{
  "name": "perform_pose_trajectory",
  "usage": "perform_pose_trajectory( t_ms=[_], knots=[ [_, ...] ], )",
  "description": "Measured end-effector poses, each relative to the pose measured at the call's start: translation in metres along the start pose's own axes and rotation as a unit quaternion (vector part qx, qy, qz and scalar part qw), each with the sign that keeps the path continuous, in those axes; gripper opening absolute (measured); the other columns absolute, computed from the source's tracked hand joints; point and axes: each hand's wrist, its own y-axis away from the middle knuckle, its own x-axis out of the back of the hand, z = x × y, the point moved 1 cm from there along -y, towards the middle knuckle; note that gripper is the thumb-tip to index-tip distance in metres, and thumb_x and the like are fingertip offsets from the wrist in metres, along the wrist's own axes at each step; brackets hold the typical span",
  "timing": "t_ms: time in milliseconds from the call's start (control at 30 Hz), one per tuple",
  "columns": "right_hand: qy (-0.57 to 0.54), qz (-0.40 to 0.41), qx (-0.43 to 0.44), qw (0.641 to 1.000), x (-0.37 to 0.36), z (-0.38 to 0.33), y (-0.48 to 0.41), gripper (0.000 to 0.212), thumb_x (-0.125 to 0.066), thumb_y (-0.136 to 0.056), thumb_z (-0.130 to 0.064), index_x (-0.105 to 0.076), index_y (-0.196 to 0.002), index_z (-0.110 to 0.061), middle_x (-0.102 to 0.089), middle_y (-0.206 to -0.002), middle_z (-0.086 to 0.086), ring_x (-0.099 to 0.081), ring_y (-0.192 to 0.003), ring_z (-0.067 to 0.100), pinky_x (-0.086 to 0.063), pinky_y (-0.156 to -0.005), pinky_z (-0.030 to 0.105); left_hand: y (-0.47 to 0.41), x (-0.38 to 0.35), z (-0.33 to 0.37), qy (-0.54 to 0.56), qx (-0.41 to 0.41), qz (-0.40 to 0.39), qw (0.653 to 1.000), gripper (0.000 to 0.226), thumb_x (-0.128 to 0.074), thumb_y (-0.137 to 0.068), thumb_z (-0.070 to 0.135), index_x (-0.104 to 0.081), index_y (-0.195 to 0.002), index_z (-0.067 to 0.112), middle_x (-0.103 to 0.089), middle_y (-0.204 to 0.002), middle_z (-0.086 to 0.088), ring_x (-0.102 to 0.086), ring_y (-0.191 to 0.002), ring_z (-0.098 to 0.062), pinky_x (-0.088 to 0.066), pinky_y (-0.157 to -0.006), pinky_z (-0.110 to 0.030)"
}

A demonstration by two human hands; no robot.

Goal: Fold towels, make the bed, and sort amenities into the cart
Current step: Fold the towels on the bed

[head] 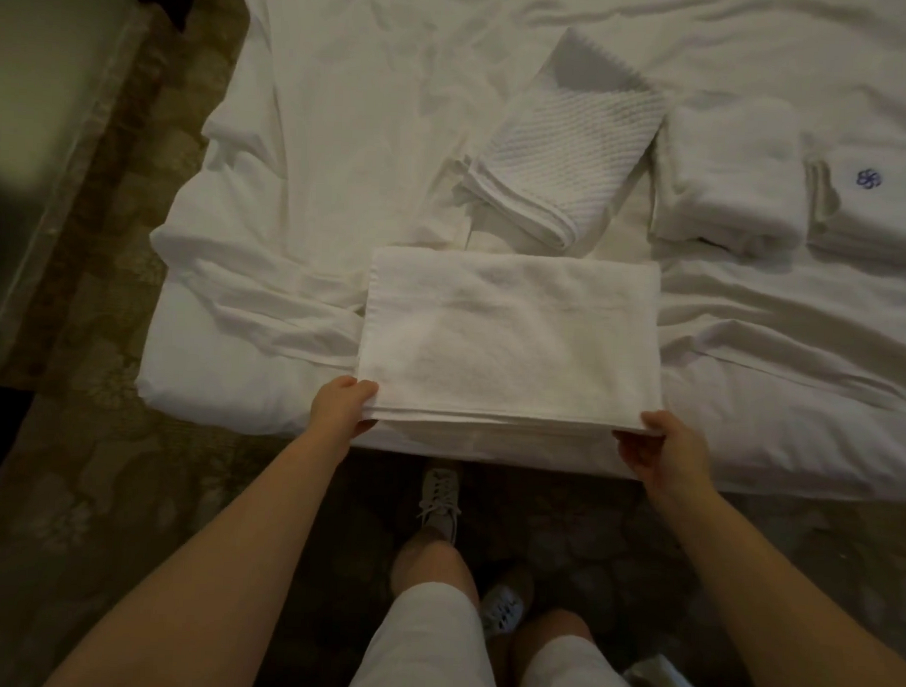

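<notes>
A plain white towel, folded into a wide rectangle of several layers, lies at the near edge of the bed. My left hand pinches its near left corner, thumb on top. At the near right corner my right hand grips the stacked layers the same way. Behind it lies a folded ribbed towel, set at an angle. To the right sit a folded plush towel and a folded cloth with a blue monogram.
The bed's white sheet is wrinkled, with a rumpled fold along its left side. Patterned carpet runs along the left and under my feet. A pale piece of furniture stands at far left. A shiny object shows at the bottom right.
</notes>
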Motion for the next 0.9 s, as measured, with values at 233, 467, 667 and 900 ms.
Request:
perform_pose_trajectory(
  t_ms=[233, 467, 667, 900],
  knots=[
    [0.278, 0.023, 0.091, 0.956, 0.013, 0.015, -0.014, 0.041, -0.058, -0.093, -0.023, -0.055, -0.129, -0.005, -0.057, -0.120, 0.014, -0.053, -0.110, 0.032, -0.044, -0.099, 0.045, -0.010, -0.002, -0.007, -0.125, -0.037, 0.028, 0.991, 0.020, -0.048, -0.097, 0.015, -0.044, -0.115, 0.008, -0.044, -0.114, -0.012, -0.047, -0.099, -0.026, -0.052, -0.086, -0.043],
    [0.203, -0.015, 0.071, 0.976, 0.011, 0.011, -0.014, 0.039, -0.059, -0.093, -0.021, -0.054, -0.127, -0.002, -0.055, -0.115, 0.012, -0.053, -0.104, 0.026, -0.046, -0.095, 0.038, -0.005, -0.008, -0.007, -0.109, -0.059, 0.030, 0.992, 0.050, -0.063, -0.090, 0.018, -0.038, -0.131, 0.004, -0.050, -0.122, -0.011, -0.052, -0.104, -0.028, -0.052, -0.086, -0.040],
    [0.180, 0.017, 0.112, 0.977, 0.006, 0.011, -0.010, 0.029, -0.059, -0.093, -0.021, -0.059, -0.116, -0.004, -0.057, -0.114, 0.015, -0.055, -0.101, 0.026, -0.048, -0.096, 0.040, 0.010, -0.004, 0.022, -0.160, -0.213, 0.047, 0.963, 0.030, -0.053, -0.096, 0.019, -0.055, -0.122, 0.005, -0.056, -0.106, -0.004, -0.052, -0.096, -0.020, -0.042, -0.079, -0.030],
    [0.192, 0.009, 0.109, 0.975, -0.003, 0.016, -0.010, 0.029, -0.058, -0.093, -0.018, -0.056, -0.119, -0.004, -0.056, -0.117, 0.015, -0.054, -0.105, 0.028, -0.046, -0.100, 0.044, -0.010, -0.001, 0.003, -0.095, -0.092, 0.004, 0.991, 0.038, -0.057, -0.093, 0.013, -0.054, -0.129, 0.002, -0.059, -0.122, -0.011, -0.056, -0.108, -0.028, -0.045, -0.087, -0.034]
  ],
)
